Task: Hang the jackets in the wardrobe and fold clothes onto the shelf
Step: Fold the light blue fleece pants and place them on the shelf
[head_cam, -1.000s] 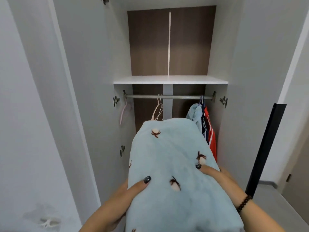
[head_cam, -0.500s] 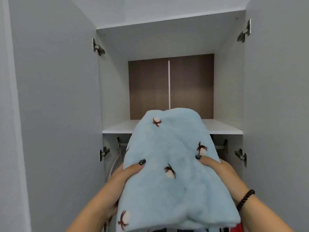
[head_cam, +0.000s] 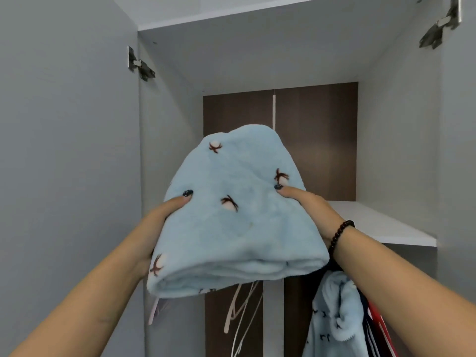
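Overhead, both hands [head_cam: 157, 222] raise folded fleece [head_cam: 231, 222] before white shelf [head_cam: 381, 225].

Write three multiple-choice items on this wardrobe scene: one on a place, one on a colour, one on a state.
1. Where is the folded garment?
A. lying on the shelf
B. held up in front of the shelf
C. hanging on the rail

2. What colour is it?
A. light blue
B. red
C. white

3. How is it held?
A. by the left hand alone
B. by the right hand alone
C. by both hands

Key: 1 B, it is in the hands in front of the shelf. 2 A, light blue fleece with small brown marks. 3 C, a thumb presses on top at each side.
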A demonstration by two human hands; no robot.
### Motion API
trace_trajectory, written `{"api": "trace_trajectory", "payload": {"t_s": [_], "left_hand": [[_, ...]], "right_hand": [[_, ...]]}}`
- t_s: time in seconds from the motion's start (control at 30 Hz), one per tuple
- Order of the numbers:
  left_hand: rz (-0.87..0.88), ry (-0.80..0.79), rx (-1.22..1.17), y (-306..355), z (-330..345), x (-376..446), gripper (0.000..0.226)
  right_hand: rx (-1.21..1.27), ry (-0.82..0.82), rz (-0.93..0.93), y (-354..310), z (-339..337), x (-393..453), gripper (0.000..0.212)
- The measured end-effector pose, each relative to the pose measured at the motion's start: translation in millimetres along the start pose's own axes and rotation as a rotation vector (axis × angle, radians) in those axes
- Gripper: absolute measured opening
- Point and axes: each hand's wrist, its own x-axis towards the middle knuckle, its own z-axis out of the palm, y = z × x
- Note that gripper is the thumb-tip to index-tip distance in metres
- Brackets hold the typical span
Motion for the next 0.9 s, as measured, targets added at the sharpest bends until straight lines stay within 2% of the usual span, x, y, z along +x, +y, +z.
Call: {"api": "trace_trajectory", "payload": {"t_s": [0.03, 0.17, 0.27, 0.3, 0.4, 0.5, 0.57, 0.63, 0.73, 0.83, 0.9], "left_hand": [[-0.078, -0.065, 0.010, 4, 2, 8, 0.038], [0.094, -0.119, -0.066, 10, -32, 49, 0.029], [0.081, -0.166, 0.121, 21, -49, 88, 0.030], [0.087, -0.197, 0.217, 24, -56, 101, 0.031], [0.192, -0.134, 0.628, 16, -78, 141, 0.038], [0.319, 0.060, 0.906, -3, -89, 177, 0.033], [0.374, 0.071, 1.075, -14, -93, 197, 0.044], [0.395, 0.018, 1.183, -23, -96, 214, 0.047], [0.393, 0.044, 1.406, -34, -101, 236, 0.052], [0.483, 0.118, 1.535, -45, -107, 252, 0.037], [0.587, 0.144, 1.578, -52, -111, 263, 0.033]], "right_hand": [[0.075, -0.041, 0.012, -4, 7, 9, 0.045], [0.350, -0.050, -0.006, -4, 26, 60, 0.039], [0.455, -0.076, 0.011, 0, 44, 99, 0.009], [0.465, -0.080, 0.041, -1, 55, 114, 0.012], [0.388, -0.108, 0.146, 7, 90, 158, 0.010], [0.077, 0.006, 0.154, 18, 121, 206, 0.034], [-0.046, -0.014, 0.162, 23, 138, 231, 0.029], [-0.088, -0.041, 0.172, 25, 154, 248, 0.023], [-0.017, -0.046, 0.185, 30, 171, 269, 0.025], [-0.035, -0.051, 0.198, 26, 179, 272, 0.042], [-0.167, -0.109, 0.160, 20, 176, 269, 0.039]]}}
